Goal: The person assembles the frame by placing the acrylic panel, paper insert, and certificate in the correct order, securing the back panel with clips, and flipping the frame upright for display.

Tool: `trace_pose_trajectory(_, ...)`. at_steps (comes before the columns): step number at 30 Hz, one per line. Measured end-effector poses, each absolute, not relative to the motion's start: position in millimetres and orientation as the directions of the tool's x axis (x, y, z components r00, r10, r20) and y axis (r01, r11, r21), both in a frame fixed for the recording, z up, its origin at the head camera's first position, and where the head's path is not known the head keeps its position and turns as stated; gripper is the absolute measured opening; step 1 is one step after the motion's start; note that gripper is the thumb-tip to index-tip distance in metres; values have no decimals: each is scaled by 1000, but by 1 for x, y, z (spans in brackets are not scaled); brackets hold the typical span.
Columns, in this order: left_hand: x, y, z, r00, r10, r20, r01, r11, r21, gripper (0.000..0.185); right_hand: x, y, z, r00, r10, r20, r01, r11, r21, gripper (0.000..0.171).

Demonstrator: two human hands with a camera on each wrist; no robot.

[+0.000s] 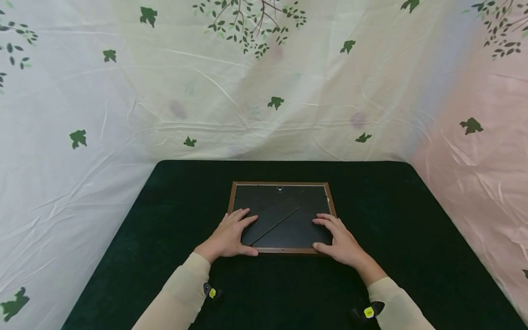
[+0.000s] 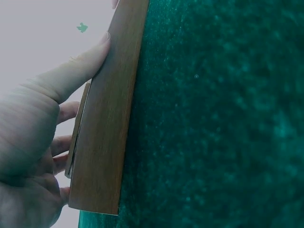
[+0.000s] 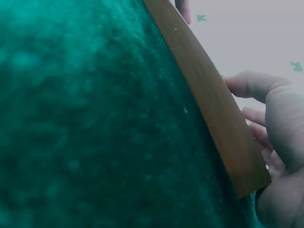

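Observation:
A picture frame [image 1: 283,250] with a brown wooden border lies back side up on the dark green table cover. Its backing board [image 1: 272,201] is dark, with a small metal hanger [image 1: 280,188] near the far edge and a thin diagonal line across it. My left hand [image 1: 232,233] rests on the left side with its fingers spread, thumb at the near edge. On the right side lies my right hand [image 1: 339,239], fingers extended over the border and thumb at the near right corner. Both wrist views show the frame's wooden side [image 2: 105,109] with a thumb on its upper edge.
The green table cover [image 1: 173,201] spreads around the frame on all sides. Behind the table hangs a pale curtain [image 1: 231,82] printed with green leaves and birds, continuing along both sides. Each sleeve has a dark band with a yellow tag [image 1: 369,312] at the wrist.

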State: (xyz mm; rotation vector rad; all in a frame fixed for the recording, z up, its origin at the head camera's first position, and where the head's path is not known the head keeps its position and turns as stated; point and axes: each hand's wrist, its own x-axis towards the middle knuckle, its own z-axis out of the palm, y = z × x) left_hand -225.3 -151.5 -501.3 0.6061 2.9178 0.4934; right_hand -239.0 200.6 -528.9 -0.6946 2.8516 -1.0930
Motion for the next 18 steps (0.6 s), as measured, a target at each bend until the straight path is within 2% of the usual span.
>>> trace_pose_trajectory(3, -226, -152, -503, -911, 410, -48, 370, 864, 342, 102, -238, 209, -530, -908, -370, 194, -401, 643, -652, 60)
trace_pose_trajectory(6, -226, -151, -503, -910, 412, -48, 372, 861, 348, 101, -237, 222, -527, -927, -295, 230, -373, 683, -628, 58)
trace_pose_trajectory(10, -225, -151, -503, -910, 412, -46, 370, 857, 358, 100, -233, 240, -525, -956, -217, 197, -292, 764, -576, 50)
trace_pose_trajectory(14, -225, -151, -502, -914, 403, -47, 362, 863, 353, 100, -229, 249, -527, -962, -232, 146, -274, 782, -561, 42)
trace_pose_trajectory(18, -225, -151, -502, -915, 401, -43, 361, 862, 355, 100, -228, 249, -530, -949, -261, 176, -315, 769, -556, 34)
